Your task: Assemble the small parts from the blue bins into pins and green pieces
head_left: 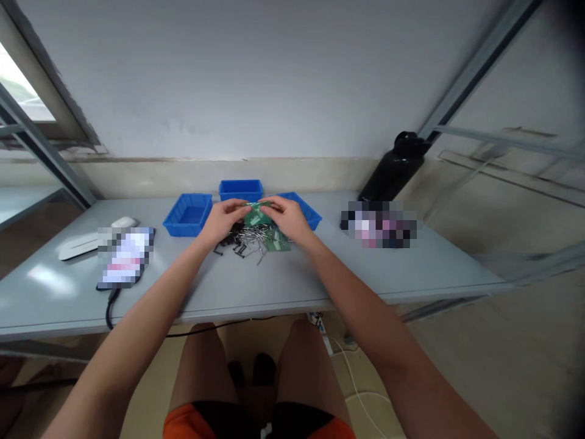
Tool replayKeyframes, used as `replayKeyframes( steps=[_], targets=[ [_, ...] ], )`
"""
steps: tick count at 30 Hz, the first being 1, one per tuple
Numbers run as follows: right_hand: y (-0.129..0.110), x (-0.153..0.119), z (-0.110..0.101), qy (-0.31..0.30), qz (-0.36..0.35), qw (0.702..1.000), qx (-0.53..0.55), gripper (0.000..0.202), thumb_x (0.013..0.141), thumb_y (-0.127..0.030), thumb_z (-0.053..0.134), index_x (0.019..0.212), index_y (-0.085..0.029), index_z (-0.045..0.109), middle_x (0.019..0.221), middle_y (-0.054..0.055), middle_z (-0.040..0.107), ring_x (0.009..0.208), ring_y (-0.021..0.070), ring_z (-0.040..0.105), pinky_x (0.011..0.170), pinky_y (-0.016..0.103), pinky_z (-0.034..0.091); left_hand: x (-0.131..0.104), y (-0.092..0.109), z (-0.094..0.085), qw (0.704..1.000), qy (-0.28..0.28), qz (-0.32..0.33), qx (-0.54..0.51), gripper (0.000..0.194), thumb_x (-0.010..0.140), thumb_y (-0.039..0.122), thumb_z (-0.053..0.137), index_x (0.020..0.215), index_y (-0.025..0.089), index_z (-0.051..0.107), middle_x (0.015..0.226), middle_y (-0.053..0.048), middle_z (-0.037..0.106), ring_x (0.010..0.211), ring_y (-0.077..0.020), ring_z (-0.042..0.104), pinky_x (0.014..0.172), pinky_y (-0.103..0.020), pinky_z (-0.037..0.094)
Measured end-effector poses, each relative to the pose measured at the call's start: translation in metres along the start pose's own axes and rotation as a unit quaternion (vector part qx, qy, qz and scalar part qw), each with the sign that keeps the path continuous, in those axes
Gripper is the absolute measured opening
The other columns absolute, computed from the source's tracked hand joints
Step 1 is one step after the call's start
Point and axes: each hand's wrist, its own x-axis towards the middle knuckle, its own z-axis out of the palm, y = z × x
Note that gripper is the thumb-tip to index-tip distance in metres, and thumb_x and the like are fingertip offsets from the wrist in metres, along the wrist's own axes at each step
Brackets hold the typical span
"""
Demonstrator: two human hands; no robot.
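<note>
Between my two hands is a small green-printed plastic packet (256, 216), held just above a heap of metal fasteners. My left hand (225, 218) pinches its left edge, and my right hand (287, 216) grips the right edge with thumb and fingers. Beneath lies the pile of loose silver nails or screws (256, 234), with black screws (238, 249) at its left and front. A second green packet (277, 241) rests on the table at the pile's right side. What the held packet contains cannot be made out.
Three blue bins surround the pile: a left bin (188, 214), a back bin (241, 189) and a right bin (305, 210) partly behind my hand. A phone (125, 259) with a cable lies left, near a white case (124, 222). A black bottle (392, 167) stands right.
</note>
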Motion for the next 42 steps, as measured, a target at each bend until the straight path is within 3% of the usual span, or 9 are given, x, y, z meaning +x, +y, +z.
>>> replayKeyframes(
  steps=[6, 11, 19, 28, 31, 33, 36, 38, 42],
  targets=[
    [-0.004, 0.000, -0.003, -0.008, 0.027, 1.000, 0.010, 0.027, 0.082, -0.041, 0.062, 0.099, -0.022, 0.067, 0.084, 0.002, 0.069, 0.076, 0.0169, 0.062, 0.072, 0.032, 0.049, 0.000, 0.000, 0.000, 0.999, 0.016, 0.038, 0.025, 0.015, 0.076, 0.030, 0.067, 0.069, 0.017, 0.065, 0.061, 0.000, 0.059, 0.058, -0.0111, 0.052, 0.058, -0.026, 0.045],
    [-0.006, -0.001, -0.005, -0.031, 0.067, 0.997, -0.027, 0.030, 0.085, -0.049, 0.055, 0.082, -0.020, 0.063, 0.061, -0.002, 0.054, 0.057, 0.0127, 0.051, 0.055, 0.026, 0.038, 0.004, -0.003, 0.000, 0.997, 0.067, 0.034, 0.020, 0.012, 0.073, 0.028, 0.068, 0.070, 0.017, 0.064, 0.057, 0.002, 0.057, 0.055, -0.0112, 0.052, 0.057, -0.026, 0.045],
    [-0.005, 0.001, -0.007, 0.007, 0.038, 0.999, 0.015, 0.033, 0.084, -0.053, 0.054, 0.077, -0.021, 0.056, 0.058, -0.004, 0.049, 0.055, 0.0121, 0.049, 0.057, 0.026, 0.036, 0.004, 0.000, -0.008, 0.996, 0.082, 0.022, 0.000, 0.027, 0.070, 0.040, 0.071, 0.083, 0.016, 0.071, 0.069, -0.002, 0.066, 0.062, -0.0132, 0.057, 0.061, -0.027, 0.048],
    [-0.004, 0.000, -0.005, 0.016, 0.052, 0.998, -0.039, 0.031, 0.085, -0.052, 0.052, 0.085, -0.022, 0.059, 0.064, -0.002, 0.055, 0.061, 0.0150, 0.053, 0.061, 0.028, 0.040, 0.001, 0.005, -0.002, 0.999, 0.035, 0.026, -0.007, 0.014, 0.070, 0.030, 0.063, 0.074, 0.017, 0.062, 0.065, 0.000, 0.061, 0.061, -0.0119, 0.056, 0.060, -0.025, 0.050],
    [-0.002, -0.001, -0.003, 0.076, 0.038, 0.990, -0.113, 0.028, 0.081, -0.045, 0.061, 0.099, -0.023, 0.057, 0.083, 0.002, 0.064, 0.073, 0.0180, 0.058, 0.070, 0.032, 0.045, 0.002, -0.001, 0.002, 0.998, 0.043, 0.044, -0.014, 0.006, 0.068, 0.023, 0.058, 0.070, 0.017, 0.057, 0.065, 0.001, 0.058, 0.062, -0.0115, 0.055, 0.062, -0.026, 0.050],
    [-0.004, -0.001, -0.001, 0.101, 0.024, 0.984, -0.147, 0.024, 0.079, -0.040, 0.064, 0.095, -0.023, 0.057, 0.089, 0.005, 0.065, 0.078, 0.0192, 0.059, 0.075, 0.034, 0.046, 0.002, -0.005, 0.004, 0.998, 0.044, 0.051, -0.012, 0.004, 0.067, 0.021, 0.057, 0.070, 0.017, 0.056, 0.065, 0.002, 0.057, 0.062, -0.0113, 0.055, 0.063, -0.026, 0.051],
    [-0.011, -0.003, 0.003, 0.036, 0.007, 0.992, -0.121, 0.017, 0.083, -0.039, 0.061, 0.085, -0.022, 0.058, 0.088, 0.005, 0.067, 0.080, 0.0194, 0.062, 0.076, 0.035, 0.049, 0.001, -0.004, 0.007, 0.998, 0.038, 0.055, -0.013, 0.007, 0.070, 0.023, 0.058, 0.074, 0.017, 0.057, 0.070, 0.000, 0.061, 0.064, -0.0123, 0.057, 0.066, -0.028, 0.052],
    [-0.015, -0.005, 0.006, -0.016, 0.002, 0.997, -0.076, 0.020, 0.083, -0.041, 0.062, 0.093, -0.023, 0.061, 0.095, 0.006, 0.069, 0.085, 0.0193, 0.064, 0.078, 0.035, 0.051, -0.001, -0.001, 0.008, 0.998, 0.027, 0.062, -0.005, 0.012, 0.074, 0.027, 0.060, 0.079, 0.017, 0.062, 0.080, -0.003, 0.066, 0.073, -0.0146, 0.061, 0.071, -0.030, 0.053],
    [-0.015, -0.006, 0.008, -0.021, 0.018, 0.999, -0.033, 0.031, 0.080, -0.042, 0.064, 0.105, -0.023, 0.062, 0.100, 0.006, 0.070, 0.089, 0.0206, 0.066, 0.082, 0.038, 0.052, -0.005, 0.007, 0.006, 0.996, 0.010, 0.074, 0.040, 0.019, 0.081, 0.030, 0.060, 0.092, 0.017, 0.068, 0.097, -0.007, 0.071, 0.092, -0.0186, 0.063, 0.086, -0.034, 0.050]
  ],
)
